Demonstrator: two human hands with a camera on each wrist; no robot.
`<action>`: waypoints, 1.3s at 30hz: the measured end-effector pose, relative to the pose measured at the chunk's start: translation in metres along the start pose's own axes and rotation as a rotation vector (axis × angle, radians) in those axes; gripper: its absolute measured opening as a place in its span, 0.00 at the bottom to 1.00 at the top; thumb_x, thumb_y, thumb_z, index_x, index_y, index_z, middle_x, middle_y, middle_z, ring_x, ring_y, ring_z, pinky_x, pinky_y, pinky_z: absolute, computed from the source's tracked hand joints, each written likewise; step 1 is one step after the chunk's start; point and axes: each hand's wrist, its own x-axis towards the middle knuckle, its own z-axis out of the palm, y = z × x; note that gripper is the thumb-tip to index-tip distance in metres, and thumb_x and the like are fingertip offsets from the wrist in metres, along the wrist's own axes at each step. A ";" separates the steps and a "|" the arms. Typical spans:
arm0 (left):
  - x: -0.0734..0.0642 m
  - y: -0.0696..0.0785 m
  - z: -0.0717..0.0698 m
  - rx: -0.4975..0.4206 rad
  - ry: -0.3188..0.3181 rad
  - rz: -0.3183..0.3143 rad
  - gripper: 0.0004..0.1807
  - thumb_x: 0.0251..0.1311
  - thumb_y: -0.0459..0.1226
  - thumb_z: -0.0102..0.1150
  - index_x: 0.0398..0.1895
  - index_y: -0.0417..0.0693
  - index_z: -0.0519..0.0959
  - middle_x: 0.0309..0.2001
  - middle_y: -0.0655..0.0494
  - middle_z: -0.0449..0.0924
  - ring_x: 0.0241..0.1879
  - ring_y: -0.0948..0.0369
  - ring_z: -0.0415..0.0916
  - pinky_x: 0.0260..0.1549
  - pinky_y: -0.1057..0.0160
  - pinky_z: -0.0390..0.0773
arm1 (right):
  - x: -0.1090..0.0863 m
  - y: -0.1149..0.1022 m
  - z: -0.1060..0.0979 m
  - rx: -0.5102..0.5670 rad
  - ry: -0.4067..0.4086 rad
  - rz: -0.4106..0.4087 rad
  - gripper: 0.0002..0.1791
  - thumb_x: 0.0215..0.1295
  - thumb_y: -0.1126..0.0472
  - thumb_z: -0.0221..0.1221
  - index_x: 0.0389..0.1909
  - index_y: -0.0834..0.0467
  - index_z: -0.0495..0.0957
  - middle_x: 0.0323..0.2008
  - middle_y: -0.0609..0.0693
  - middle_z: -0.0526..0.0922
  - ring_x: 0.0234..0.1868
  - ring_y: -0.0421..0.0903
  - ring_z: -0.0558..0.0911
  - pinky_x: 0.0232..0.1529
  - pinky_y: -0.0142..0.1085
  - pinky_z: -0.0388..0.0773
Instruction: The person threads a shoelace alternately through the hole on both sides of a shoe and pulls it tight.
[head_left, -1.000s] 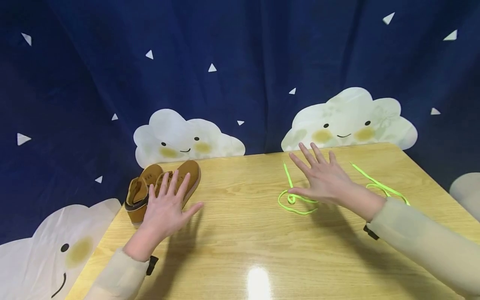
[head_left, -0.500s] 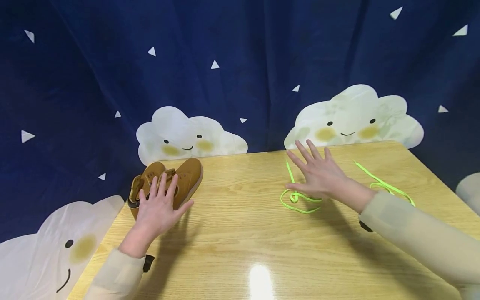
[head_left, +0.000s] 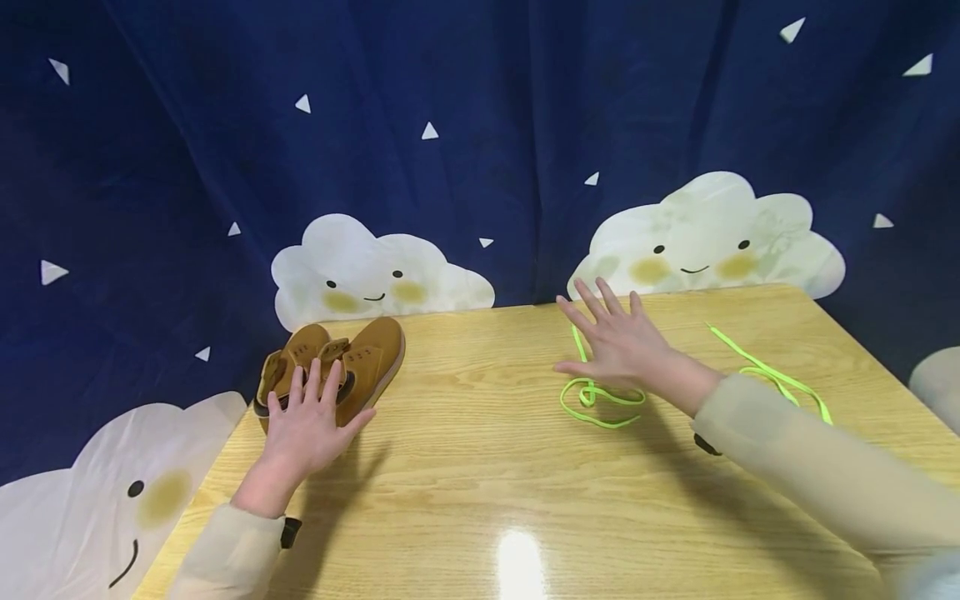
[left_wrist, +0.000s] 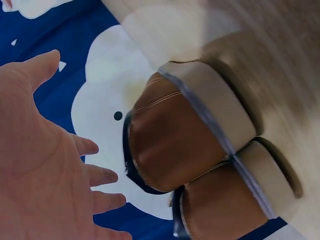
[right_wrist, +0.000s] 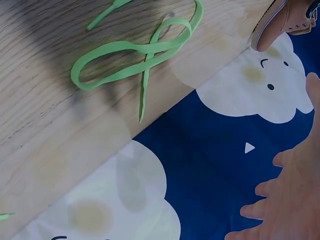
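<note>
A pair of brown shoes [head_left: 375,358] stands side by side at the table's back left, with lace holes showing but no laces in them. My left hand [head_left: 307,429] hovers in front of them, fingers spread, holding nothing. In the left wrist view the brown heels [left_wrist: 175,137] lie beyond the fingertips, apart from the hand. Over on the right, a neon-green shoelace [head_left: 600,421] lies loosely looped on the wood. Above it my right hand [head_left: 626,346] is spread and holds nothing, covering part of the lace. Farther right lies a second green shoelace [head_left: 780,379].
The wooden table [head_left: 465,467] backs onto a dark blue curtain [head_left: 450,67] printed with white clouds and triangles. Both sleeves [head_left: 232,550] are pale, with a small black strap piece [head_left: 291,532] at the left wrist.
Both hands have drifted slightly: the left one back toward the body and left, the right one leftward. Shoes and shoelaces lie as before; the head view shifted a little.
</note>
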 end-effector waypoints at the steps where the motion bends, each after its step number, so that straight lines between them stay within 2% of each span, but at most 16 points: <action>1: 0.000 0.000 0.001 0.003 0.001 -0.001 0.54 0.61 0.70 0.42 0.77 0.40 0.47 0.74 0.31 0.40 0.71 0.34 0.37 0.58 0.25 0.40 | 0.001 -0.001 0.000 0.003 0.001 0.000 0.53 0.58 0.24 0.49 0.76 0.54 0.52 0.75 0.61 0.45 0.74 0.64 0.44 0.61 0.70 0.48; 13: 0.003 -0.005 0.016 -0.005 -0.035 -0.027 0.54 0.63 0.68 0.42 0.76 0.36 0.44 0.74 0.31 0.39 0.71 0.34 0.34 0.58 0.26 0.37 | 0.007 -0.006 0.013 0.033 -0.038 0.001 0.53 0.59 0.23 0.46 0.77 0.53 0.49 0.76 0.60 0.42 0.74 0.64 0.42 0.62 0.70 0.45; 22: 0.007 -0.007 0.020 0.004 -0.028 -0.054 0.54 0.64 0.67 0.43 0.75 0.34 0.44 0.73 0.29 0.39 0.71 0.34 0.35 0.59 0.26 0.37 | 0.015 -0.013 0.022 0.053 -0.042 0.005 0.54 0.59 0.24 0.48 0.77 0.52 0.47 0.76 0.60 0.41 0.74 0.64 0.43 0.62 0.70 0.44; 29: 0.007 -0.013 0.023 0.009 0.017 -0.112 0.51 0.65 0.56 0.53 0.73 0.27 0.45 0.71 0.25 0.40 0.70 0.32 0.37 0.59 0.28 0.41 | 0.022 -0.020 0.025 0.079 -0.044 0.011 0.53 0.60 0.24 0.48 0.77 0.53 0.49 0.76 0.60 0.42 0.74 0.64 0.44 0.62 0.70 0.45; 33: 0.007 -0.015 0.025 0.009 0.039 -0.144 0.50 0.64 0.53 0.56 0.71 0.24 0.46 0.70 0.21 0.42 0.69 0.31 0.41 0.60 0.29 0.43 | 0.023 -0.024 0.029 0.094 -0.053 0.015 0.52 0.60 0.26 0.49 0.76 0.55 0.51 0.75 0.61 0.44 0.73 0.65 0.45 0.61 0.70 0.46; 39: 0.008 -0.014 0.027 -0.004 0.080 -0.147 0.50 0.62 0.50 0.60 0.68 0.19 0.48 0.66 0.16 0.43 0.67 0.29 0.46 0.61 0.33 0.49 | 0.029 -0.028 0.035 0.058 -0.062 0.016 0.53 0.60 0.25 0.48 0.76 0.54 0.51 0.75 0.61 0.45 0.73 0.64 0.45 0.62 0.69 0.48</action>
